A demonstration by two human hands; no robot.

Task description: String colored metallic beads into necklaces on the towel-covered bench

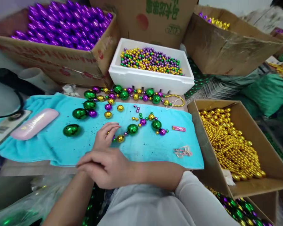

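Note:
My left hand (105, 135) reaches over the turquoise towel (151, 150), its fingers stretched out loosely above the near end of a bead strand (132, 129). That strand has green, gold and purple beads and runs right from under the fingers; a few of its beads are partly hidden there. My right hand (107, 166) crosses from the right, its fingers wrapped over my left forearm just behind the wrist. Close to the left hand are a loose large green bead (72, 130) and loose gold beads (120, 108). Small purple beads (137, 108) lie farther up.
A finished-looking strand (124, 94) lies along the towel's back edge. Behind stand a white foam box (153, 78) of small beads and a carton (61, 61) of purple beads. A carton (257, 188) of gold beads sits right. A pink case (35, 124) lies left, a small red packet (178, 128) right.

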